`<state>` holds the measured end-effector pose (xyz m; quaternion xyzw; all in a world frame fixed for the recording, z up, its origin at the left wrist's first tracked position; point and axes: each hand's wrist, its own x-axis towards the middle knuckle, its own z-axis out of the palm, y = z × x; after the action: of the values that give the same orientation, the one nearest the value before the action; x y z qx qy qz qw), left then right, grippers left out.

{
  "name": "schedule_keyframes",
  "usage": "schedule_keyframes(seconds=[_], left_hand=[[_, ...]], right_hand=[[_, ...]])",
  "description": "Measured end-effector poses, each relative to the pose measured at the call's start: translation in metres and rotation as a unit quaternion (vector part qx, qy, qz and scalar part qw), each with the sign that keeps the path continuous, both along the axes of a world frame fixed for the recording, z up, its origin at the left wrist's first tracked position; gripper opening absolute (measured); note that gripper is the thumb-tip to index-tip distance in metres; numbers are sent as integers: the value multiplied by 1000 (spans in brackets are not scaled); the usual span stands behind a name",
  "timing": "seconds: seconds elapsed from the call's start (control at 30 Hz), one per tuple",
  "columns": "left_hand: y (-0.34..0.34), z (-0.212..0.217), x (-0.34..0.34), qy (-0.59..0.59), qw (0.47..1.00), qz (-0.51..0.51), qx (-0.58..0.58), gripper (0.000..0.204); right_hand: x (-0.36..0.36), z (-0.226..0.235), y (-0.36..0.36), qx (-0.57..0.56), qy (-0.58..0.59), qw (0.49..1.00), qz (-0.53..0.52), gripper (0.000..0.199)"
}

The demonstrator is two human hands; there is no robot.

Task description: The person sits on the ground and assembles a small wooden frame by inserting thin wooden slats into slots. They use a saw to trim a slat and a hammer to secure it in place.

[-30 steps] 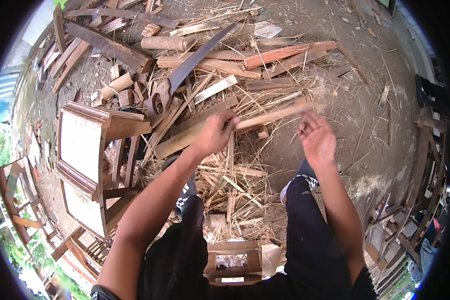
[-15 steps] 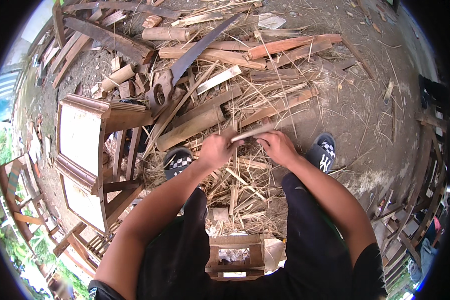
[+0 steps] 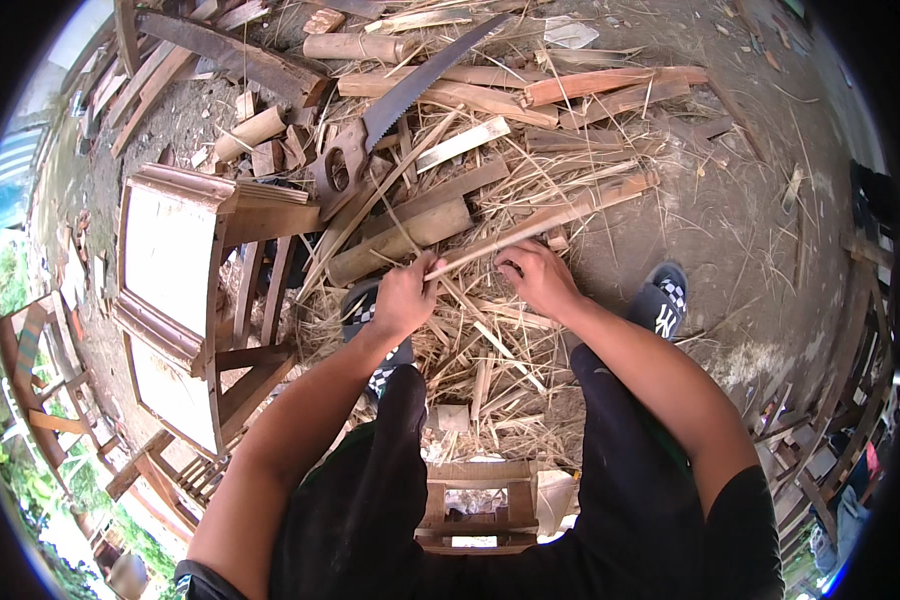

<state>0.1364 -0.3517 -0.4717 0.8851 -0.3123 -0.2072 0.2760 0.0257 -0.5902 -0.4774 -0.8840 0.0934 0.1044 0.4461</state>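
Between my knees, my left hand [image 3: 403, 298] pinches one end of a slim pale wooden strip [image 3: 482, 250], which slants up to the right above the scraps. My right hand [image 3: 542, 282] is closed just below the strip, thumb and fingers curled together; what they hold, if anything, is hidden. A bamboo piece [image 3: 400, 243] lies beyond my left hand. Farther off, a handsaw [image 3: 410, 105] with a brown wooden handle rests across the wood pieces.
Shavings and splinters [image 3: 495, 375] cover the ground between my feet. At left stands a wooden frame with white panels [image 3: 170, 250]. Orange-brown wood [image 3: 610, 88] lies at the back, bare dirt [image 3: 740, 260] at right, and a small wooden stool [image 3: 480, 475] nearest me.
My hands have moved apart a little, the left one lower and leftward along the strip. The whole view has shifted slightly to the side.
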Motion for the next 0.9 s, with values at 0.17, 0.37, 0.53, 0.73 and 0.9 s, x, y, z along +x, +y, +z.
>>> schedule_keyframes(seconds=[0.17, 0.37, 0.53, 0.73, 0.9], left_hand=[[-4, 9, 7, 89, 990, 100, -43, 26], [-5, 5, 8, 87, 990, 89, -60, 19], [-9, 9, 9, 84, 988, 91, -90, 20], [-11, 18, 10, 37, 998, -3, -43, 16], [-8, 7, -4, -105, 965, -239, 28, 31]], right_hand=[[-4, -2, 14, -117, -10, 993, 16, 26], [-1, -5, 23, -129, 2, 992, 20, 20], [-2, 2, 14, -117, 43, 992, 31, 16], [-19, 11, -9, -45, 68, 997, 12, 10], [-18, 15, -23, -10, 40, 999, -22, 11]])
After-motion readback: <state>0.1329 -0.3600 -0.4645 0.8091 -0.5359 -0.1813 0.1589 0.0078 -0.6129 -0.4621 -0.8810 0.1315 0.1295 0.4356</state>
